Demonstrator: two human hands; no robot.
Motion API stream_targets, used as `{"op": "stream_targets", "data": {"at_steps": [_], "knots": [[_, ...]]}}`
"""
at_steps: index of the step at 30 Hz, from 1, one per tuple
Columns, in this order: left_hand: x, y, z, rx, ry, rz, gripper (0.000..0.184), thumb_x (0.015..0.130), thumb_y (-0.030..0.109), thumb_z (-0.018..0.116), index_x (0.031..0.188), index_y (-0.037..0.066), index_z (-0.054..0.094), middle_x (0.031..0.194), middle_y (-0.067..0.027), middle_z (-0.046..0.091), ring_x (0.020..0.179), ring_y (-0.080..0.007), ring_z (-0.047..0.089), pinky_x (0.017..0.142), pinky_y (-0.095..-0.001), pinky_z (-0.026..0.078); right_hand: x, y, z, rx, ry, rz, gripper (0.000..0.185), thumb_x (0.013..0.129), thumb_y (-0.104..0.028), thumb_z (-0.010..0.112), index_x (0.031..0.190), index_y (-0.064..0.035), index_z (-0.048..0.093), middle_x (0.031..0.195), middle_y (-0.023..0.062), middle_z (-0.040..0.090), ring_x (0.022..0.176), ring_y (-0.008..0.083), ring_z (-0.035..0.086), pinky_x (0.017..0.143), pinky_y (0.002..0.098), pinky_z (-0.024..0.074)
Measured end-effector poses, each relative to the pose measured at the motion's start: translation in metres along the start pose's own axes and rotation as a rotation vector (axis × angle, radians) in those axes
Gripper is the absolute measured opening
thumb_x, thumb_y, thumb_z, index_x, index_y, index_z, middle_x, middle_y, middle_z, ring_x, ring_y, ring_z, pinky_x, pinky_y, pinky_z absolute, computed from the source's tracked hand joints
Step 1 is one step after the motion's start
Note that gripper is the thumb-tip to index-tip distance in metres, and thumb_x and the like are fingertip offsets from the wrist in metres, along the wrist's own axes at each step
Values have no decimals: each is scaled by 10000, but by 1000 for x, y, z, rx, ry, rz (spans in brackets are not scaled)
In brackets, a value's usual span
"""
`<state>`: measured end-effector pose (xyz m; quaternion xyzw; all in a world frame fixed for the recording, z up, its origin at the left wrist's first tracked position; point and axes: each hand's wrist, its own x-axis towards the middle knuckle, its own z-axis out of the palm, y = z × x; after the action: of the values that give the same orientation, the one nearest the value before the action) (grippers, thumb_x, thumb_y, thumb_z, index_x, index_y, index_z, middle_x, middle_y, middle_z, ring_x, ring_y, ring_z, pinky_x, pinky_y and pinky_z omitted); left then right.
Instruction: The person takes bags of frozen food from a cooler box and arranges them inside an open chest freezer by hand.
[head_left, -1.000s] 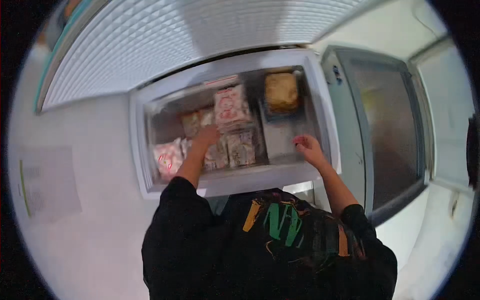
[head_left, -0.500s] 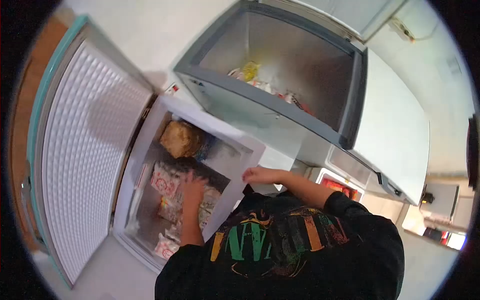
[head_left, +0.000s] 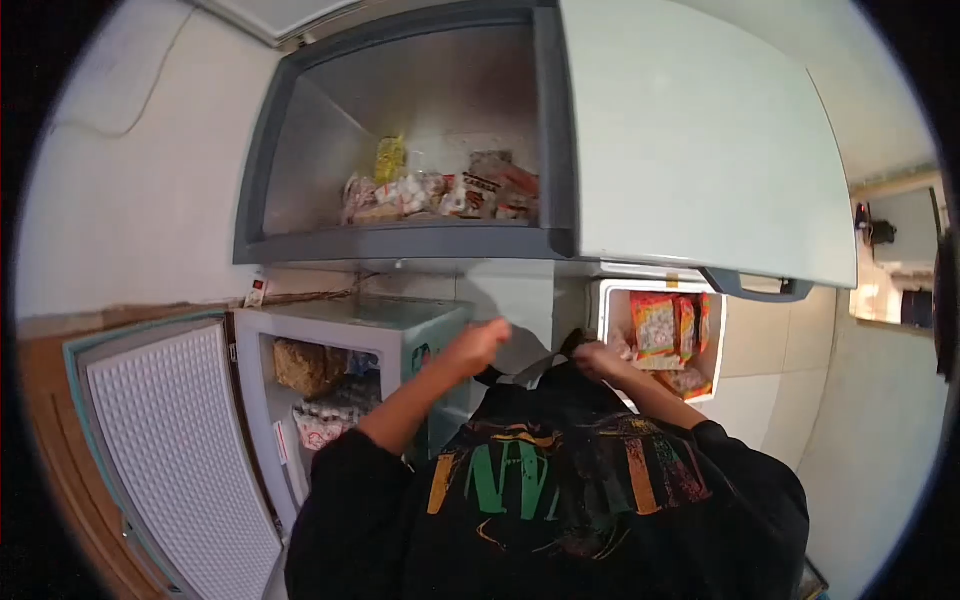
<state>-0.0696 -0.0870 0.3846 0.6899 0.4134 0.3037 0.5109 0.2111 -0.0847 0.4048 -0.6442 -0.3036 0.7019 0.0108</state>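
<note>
My left hand (head_left: 478,346) hangs in the air just right of the small freezer (head_left: 432,325), its fingers curled together, and nothing shows in it. Beside the left wall of a white foam box (head_left: 717,345) is my right hand (head_left: 598,361), slightly blurred, its fingers partly hidden. Red and orange packets (head_left: 655,325) lie inside that box. In the open small freezer are a brown bundle (head_left: 305,367) and a white bag with red print (head_left: 320,425); my left arm and sleeve hide part of the opening.
A large chest freezer (head_left: 400,243) stands ahead, open on its left, with a yellow packet (head_left: 390,158) and several bags (head_left: 425,192) inside. Its white lid (head_left: 700,130) covers the right side. The small freezer's door (head_left: 170,440) stands open at left.
My left hand has come out of the small freezer and its fingers have curled. My right hand has left the freezer's edge for the foam box. The view has turned right.
</note>
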Motion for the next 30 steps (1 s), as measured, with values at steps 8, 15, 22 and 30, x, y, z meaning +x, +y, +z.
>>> {"op": "stream_targets", "data": {"at_steps": [8, 15, 22, 30], "knots": [[189, 78, 180, 405, -913, 195, 171, 743, 146, 458, 874, 35, 469, 796, -163, 565, 716, -329, 548, 599, -398, 415, -18, 113, -151, 25, 774, -313, 285, 715, -239, 513, 533, -20, 502, 465, 63, 472, 396, 201, 434, 411, 351, 348], [317, 151, 313, -216, -1488, -517, 299, 758, 311, 576, 948, 96, 495, 748, -69, 565, 630, -154, 566, 485, -277, 424, 4, 178, -215, 534, 342, -475, 320, 699, -307, 551, 732, 10, 581, 662, 142, 586, 670, 213, 575, 582, 333, 422], [398, -11, 398, 434, -900, 61, 415, 682, 185, 595, 1055, 58, 465, 974, -180, 541, 939, -313, 509, 814, -376, 396, 113, 238, -233, 660, 880, -60, 292, 695, -282, 578, 754, 2, 544, 668, 129, 565, 659, 225, 551, 623, 324, 418], [452, -175, 497, 533, -740, -273, 611, 675, 278, 630, 1174, 39, 372, 1032, -202, 525, 953, -304, 517, 821, -343, 405, 193, 281, -303, 728, 1056, -55, 282, 704, -255, 577, 809, -3, 503, 676, 104, 541, 665, 203, 541, 632, 299, 426]]}}
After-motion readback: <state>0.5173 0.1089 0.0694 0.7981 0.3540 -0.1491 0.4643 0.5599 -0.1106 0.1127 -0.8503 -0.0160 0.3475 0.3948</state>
